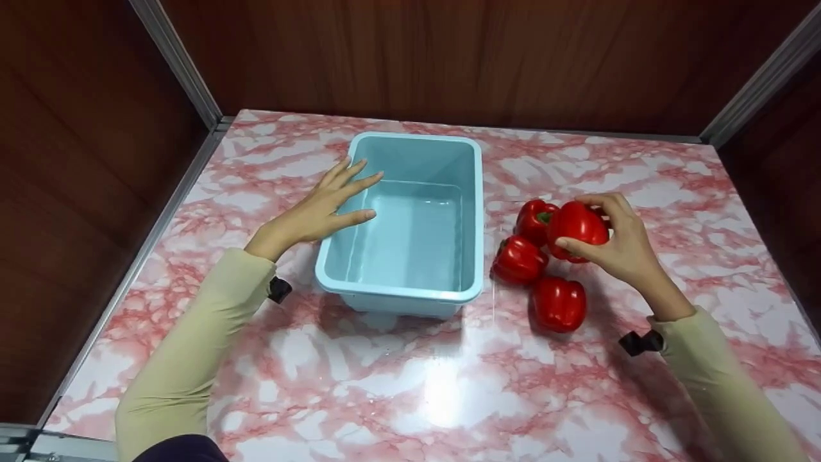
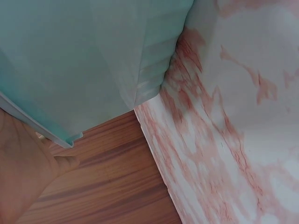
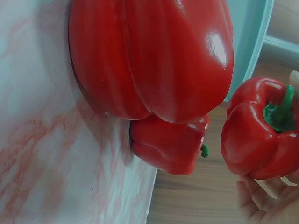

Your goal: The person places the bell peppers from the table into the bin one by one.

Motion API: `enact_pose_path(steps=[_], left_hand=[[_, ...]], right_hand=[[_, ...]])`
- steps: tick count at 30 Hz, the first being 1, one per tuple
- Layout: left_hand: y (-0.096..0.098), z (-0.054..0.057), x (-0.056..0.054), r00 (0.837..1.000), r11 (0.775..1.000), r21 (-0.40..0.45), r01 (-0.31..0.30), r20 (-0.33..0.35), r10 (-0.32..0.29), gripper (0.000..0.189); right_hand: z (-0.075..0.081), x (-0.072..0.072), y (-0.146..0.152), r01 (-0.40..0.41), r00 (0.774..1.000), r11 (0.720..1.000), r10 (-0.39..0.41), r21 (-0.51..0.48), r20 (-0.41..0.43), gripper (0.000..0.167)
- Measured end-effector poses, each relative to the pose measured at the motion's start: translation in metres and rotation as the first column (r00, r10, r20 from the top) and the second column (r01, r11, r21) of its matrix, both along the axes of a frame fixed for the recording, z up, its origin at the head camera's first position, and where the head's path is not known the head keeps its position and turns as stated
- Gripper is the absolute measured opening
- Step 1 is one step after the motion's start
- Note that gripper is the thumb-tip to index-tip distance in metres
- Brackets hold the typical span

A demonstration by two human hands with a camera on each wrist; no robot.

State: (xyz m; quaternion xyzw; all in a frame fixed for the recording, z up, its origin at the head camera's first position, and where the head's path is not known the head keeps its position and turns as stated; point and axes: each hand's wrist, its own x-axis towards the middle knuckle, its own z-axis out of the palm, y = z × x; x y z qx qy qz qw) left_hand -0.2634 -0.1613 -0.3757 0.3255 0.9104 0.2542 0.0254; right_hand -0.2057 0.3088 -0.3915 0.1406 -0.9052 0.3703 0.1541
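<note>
A red bell pepper (image 1: 579,223) is in my right hand (image 1: 622,239), thumb on its near side and fingers round the back. In the right wrist view, the held pepper (image 3: 261,133) shows its green stem. Three more red bell peppers lie bunched on the table: one at the back (image 1: 532,223), one in the middle (image 1: 518,260) and one in front (image 1: 559,304). My left hand (image 1: 311,210) lies over the left rim of a light blue plastic tub (image 1: 397,294), fingers spread and straight. The left wrist view shows that hand's palm (image 2: 21,163) beside the tub's wall (image 2: 79,60).
The tub stands upright between the left hand and the peppers. Under everything is a pink and white marbled table (image 1: 359,398). Dark wood panels (image 1: 449,64) with metal edging close off the back and both sides.
</note>
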Motion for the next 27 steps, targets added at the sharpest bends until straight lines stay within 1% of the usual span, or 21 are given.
enact_pose_path(steps=[4,13,21,27], left_hand=[[0.0005,0.0009,-0.0002,1.0,1.0,-0.003,0.004,-0.005,-0.004,0.062],[0.0006,0.0008,0.0001,1.0,1.0,0.006,-0.002,0.0,0.002,0.062],[0.0001,-0.0001,0.0005,1.0,1.0,0.006,-0.005,0.007,0.005,0.061],[-0.0001,0.0003,0.0002,1.0,1.0,0.001,0.003,-0.003,-0.003,0.061]], right_hand=[[-0.0002,0.0011,0.0005,0.002,1.0,1.0,-0.002,-0.005,-0.001,0.064],[0.0035,0.0033,0.0009,0.017,0.999,1.0,-0.017,0.001,0.038,0.063],[0.0032,0.0008,-0.0025,-0.005,1.0,1.0,0.005,-0.011,0.023,0.063],[0.0027,-0.0004,-0.0041,-0.022,1.0,1.0,0.022,-0.019,0.004,0.063]])
